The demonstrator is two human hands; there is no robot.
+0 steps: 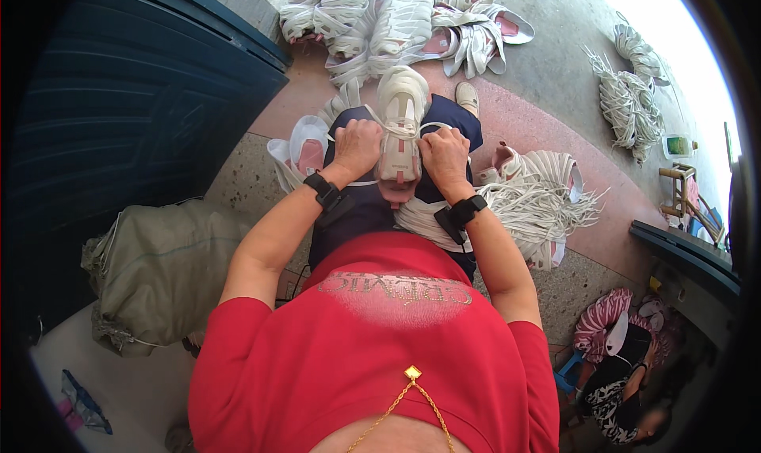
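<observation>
A white and beige sneaker [400,136] with pink trim lies lengthwise between my knees, its toe pointing away from me. Off-white shoelace runs out from both sides of its tongue. On the left side my left hand [358,145] is closed in a fist on one stretch of the shoelace. The other side of the lace goes into my right hand [445,158], whose fingers are pinched together around it. Both hands stand level with the middle of the shoe, slightly apart from each other. A bundle of loose white laces [535,211] lies beside my right wrist.
A big pile of white sneakers [404,25] sits ahead. More shoes [305,148] lie left of my knee. Farther right are lace bundles [630,104] and a wooden stool [680,190]. An olive sack [170,267] rests at left, beside a dark door [151,112]. Another person [626,382] sits at lower right.
</observation>
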